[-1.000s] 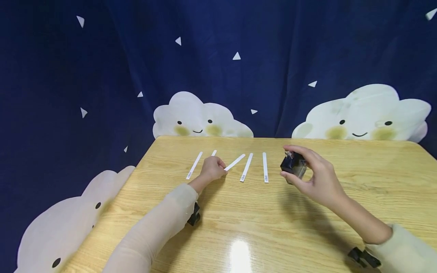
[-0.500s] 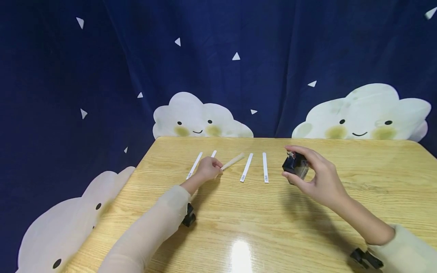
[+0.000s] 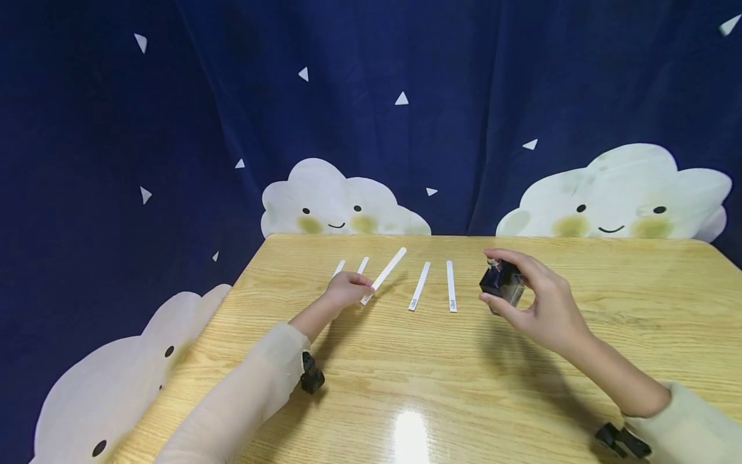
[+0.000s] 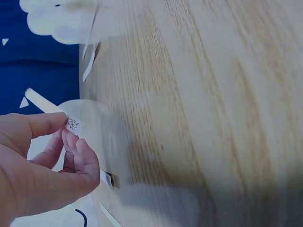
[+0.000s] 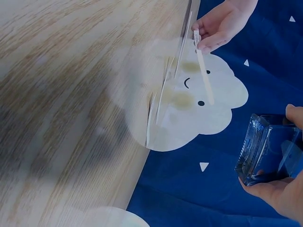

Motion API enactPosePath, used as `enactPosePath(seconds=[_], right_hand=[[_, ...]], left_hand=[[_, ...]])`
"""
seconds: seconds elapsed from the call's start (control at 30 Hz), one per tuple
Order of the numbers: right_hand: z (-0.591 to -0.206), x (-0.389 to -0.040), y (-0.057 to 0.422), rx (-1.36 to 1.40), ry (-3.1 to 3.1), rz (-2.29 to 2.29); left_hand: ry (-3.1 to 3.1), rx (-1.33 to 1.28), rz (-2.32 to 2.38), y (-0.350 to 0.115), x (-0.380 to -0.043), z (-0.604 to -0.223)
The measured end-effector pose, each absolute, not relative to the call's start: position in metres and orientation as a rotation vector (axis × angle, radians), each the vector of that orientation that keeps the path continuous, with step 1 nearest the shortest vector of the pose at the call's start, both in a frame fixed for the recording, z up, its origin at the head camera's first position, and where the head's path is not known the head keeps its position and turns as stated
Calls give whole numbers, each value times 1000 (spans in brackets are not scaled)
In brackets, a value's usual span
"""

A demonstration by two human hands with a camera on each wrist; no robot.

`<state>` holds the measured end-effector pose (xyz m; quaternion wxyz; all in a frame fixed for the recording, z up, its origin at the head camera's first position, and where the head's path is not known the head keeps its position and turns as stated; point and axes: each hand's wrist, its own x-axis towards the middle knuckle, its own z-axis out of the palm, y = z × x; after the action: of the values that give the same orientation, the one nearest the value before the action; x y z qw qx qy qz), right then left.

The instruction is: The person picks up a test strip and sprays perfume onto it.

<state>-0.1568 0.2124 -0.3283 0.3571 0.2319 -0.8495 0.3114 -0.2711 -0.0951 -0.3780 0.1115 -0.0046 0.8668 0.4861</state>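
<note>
My left hand (image 3: 348, 288) pinches a white paper test strip (image 3: 390, 267) near its printed end, between thumb and fingers. The strip slants up to the right, raised above the table, and small lettering shows beside the fingertips in the left wrist view. To the right, my right hand (image 3: 547, 303) holds a square glass perfume bottle (image 3: 511, 288) up in the air, fingers curled over one side and thumb under the other. A dark part and a small nozzle show at its left. The right wrist view shows the thick clear glass (image 5: 251, 149) of the bottle.
Two more strips (image 3: 420, 287) lie right of the left hand on the wooden table (image 3: 464, 374). Two others (image 3: 362, 263) lie behind that hand, partly covered by it. A dark blue curtain (image 3: 452, 129) with white clouds hangs beyond the table's far edge.
My left hand has drawn back to the left and lifted the strip, which now points farther up and away. The right hand and the perfume bottle have hardly moved.
</note>
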Motion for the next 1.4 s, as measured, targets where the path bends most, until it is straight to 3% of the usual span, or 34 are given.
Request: enactPosePath(seconds=[1.4], right_hand=[[-340, -184, 199, 653, -2252, 797]], left_hand=[[2032, 163, 1708, -71, -242, -374]])
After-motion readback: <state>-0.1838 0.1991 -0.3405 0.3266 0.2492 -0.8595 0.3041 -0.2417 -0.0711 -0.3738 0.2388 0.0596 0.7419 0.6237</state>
